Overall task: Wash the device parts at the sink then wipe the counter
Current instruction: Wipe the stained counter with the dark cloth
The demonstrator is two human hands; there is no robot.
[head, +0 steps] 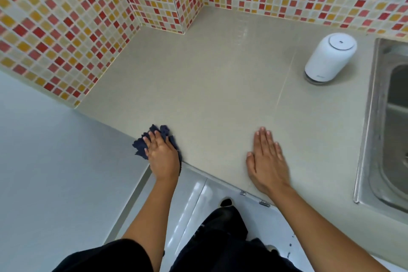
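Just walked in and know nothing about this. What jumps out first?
The red, orange and cream mosaic wall behind the grey counter grabs you first. Next, the left hand pressing a dark blue cloth at the counter's front edge, the right hand flat on the counter to its right. A white device stands by the steel sink.

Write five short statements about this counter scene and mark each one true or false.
1. The left hand presses a dark blue cloth onto the counter. True.
2. The right hand holds the white device. False: it lies flat on the counter, apart from the device.
3. The white device stands upright on the counter beside the sink. True.
4. The cloth lies in the sink. False: it is at the counter's front left edge.
5. The wall is plain white. False: it is a mosaic of red, orange and cream tiles.
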